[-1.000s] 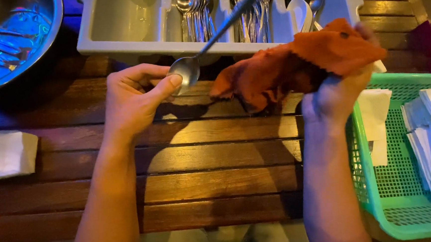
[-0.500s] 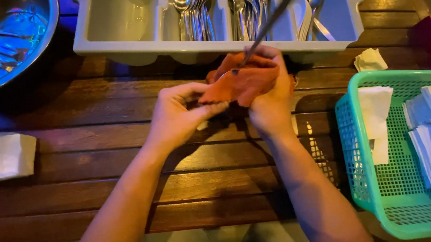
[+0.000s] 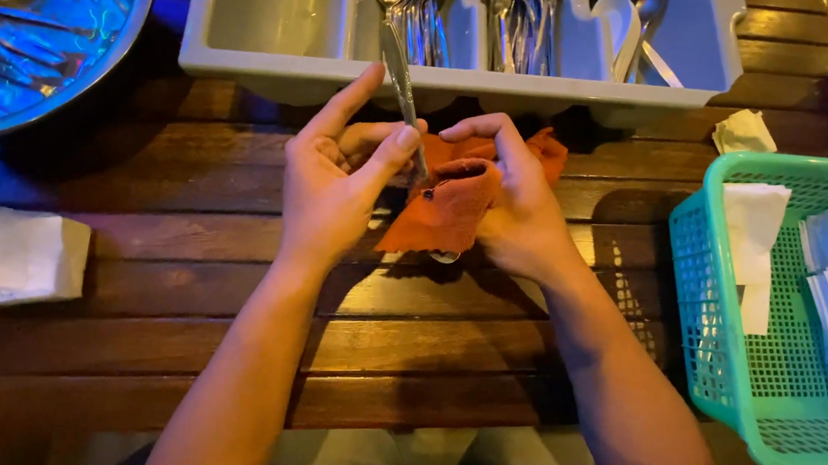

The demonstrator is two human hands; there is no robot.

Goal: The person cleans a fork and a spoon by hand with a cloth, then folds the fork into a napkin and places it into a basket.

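Note:
My left hand (image 3: 339, 184) pinches the handle of a metal spoon (image 3: 399, 80) between thumb and fingers; the handle points up and away from me. My right hand (image 3: 508, 198) holds an orange cloth (image 3: 446, 207) wrapped around the spoon's lower end, with only a sliver of the bowl showing below the cloth. Both hands hover close together over the slatted wooden table (image 3: 246, 300), just in front of a white cutlery tray (image 3: 260, 69).
The tray holds several spoons and forks (image 3: 515, 6) in its compartments. A steel bowl (image 3: 30, 55) sits at the far left, a folded white napkin (image 3: 13, 257) at the left edge, and a green plastic basket (image 3: 716, 319) of white napkins on the right.
The hands came together from apart. The cloth went from hanging loose in my right hand to being wrapped around the spoon, and the spoon's handle swung from pointing right to nearly upright.

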